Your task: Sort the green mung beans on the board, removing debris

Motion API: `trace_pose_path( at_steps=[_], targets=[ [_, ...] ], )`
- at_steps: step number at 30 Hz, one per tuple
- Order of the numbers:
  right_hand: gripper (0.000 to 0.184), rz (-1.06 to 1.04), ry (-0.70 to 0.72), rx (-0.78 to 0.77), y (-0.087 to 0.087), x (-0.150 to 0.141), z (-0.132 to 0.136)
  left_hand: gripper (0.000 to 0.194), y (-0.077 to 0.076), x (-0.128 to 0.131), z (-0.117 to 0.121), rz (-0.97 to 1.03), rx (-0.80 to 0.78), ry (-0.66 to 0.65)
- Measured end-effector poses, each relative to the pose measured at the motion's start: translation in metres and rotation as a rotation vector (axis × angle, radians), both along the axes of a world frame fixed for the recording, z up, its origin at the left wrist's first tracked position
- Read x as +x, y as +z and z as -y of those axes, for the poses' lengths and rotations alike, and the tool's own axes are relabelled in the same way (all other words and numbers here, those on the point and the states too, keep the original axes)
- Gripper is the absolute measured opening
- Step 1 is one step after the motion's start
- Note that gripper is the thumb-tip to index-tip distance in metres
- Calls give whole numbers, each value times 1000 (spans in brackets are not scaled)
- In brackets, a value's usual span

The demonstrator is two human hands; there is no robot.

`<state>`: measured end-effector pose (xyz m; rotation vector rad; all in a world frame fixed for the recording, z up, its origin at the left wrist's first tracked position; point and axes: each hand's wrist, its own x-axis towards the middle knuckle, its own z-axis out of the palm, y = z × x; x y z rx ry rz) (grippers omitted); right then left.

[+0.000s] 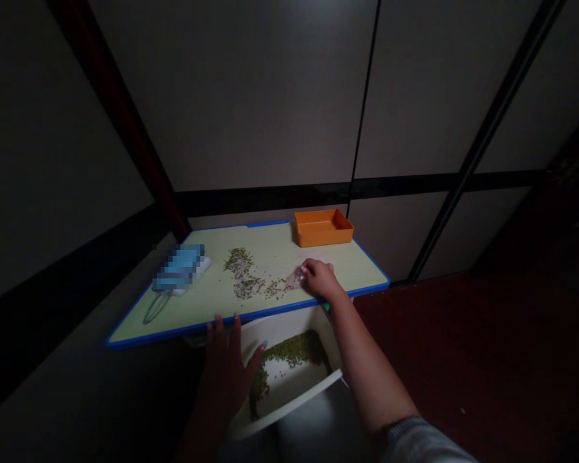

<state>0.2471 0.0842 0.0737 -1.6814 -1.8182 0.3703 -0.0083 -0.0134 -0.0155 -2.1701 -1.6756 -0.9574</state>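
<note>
Over the right part of the pale yellow, blue-edged table (265, 241), my right hand (320, 279) is closed, thumb and fingertips pinched together. What it pinches, if anything, is too small to make out. A pinkish patch shows beside its fingertips. Small green grains (242, 273) lie scattered to its left in a loose trail. Below the table's near edge is a white basin (302, 393) with more green grains (299, 349) along its far and left sides. My left hand (229, 357) spreads its fingers at the basin's left side, fingertips near the table edge.
An orange rectangular box (324, 236) stands at the table's back right. On the left lies a blurred blue item (179, 267) with a white part and a looped strap (157, 307). Grey panelled doors (270, 96) rise behind the table. Dark red floor (487, 360) extends to the right.
</note>
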Motion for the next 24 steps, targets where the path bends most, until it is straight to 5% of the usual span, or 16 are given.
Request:
trace_pose_path(
  at_steps=[9,24],
  targets=[
    [14,-78,202,21,-2,-8,1,71,0,-1,1,-14,7,3],
    [18,-16,-82,-14,3,-3,2,72,-5,-3,-3,-3,-6,12]
  ],
)
